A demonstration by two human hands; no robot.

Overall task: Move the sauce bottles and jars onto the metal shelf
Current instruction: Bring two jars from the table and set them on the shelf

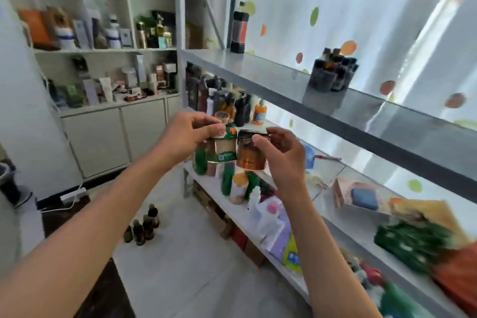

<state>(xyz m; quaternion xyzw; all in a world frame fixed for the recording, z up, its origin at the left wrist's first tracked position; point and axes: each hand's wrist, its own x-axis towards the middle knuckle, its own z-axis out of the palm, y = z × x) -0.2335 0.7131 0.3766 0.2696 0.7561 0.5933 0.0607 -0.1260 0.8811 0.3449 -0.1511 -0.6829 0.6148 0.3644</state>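
My left hand [189,134] grips a green-labelled jar [222,148] by its lid. Beside it, my right hand [280,153] holds a dark jar with an orange label [249,156] from the right side. Both jars hang side by side in the air, in front of the metal shelf [271,77] and below its upper board. On that board stand a tall dark bottle with an orange label [239,31] at the far left and a cluster of small dark bottles [333,71] further right. Several small dark bottles [144,224] stand on the floor.
The lower metal shelf boards carry many bottles [227,103], green bottles [228,178], packets and boxes [361,196]. A white cupboard with filled shelves [103,59] stands at the left. A power strip with a cable [73,195] lies on the floor.
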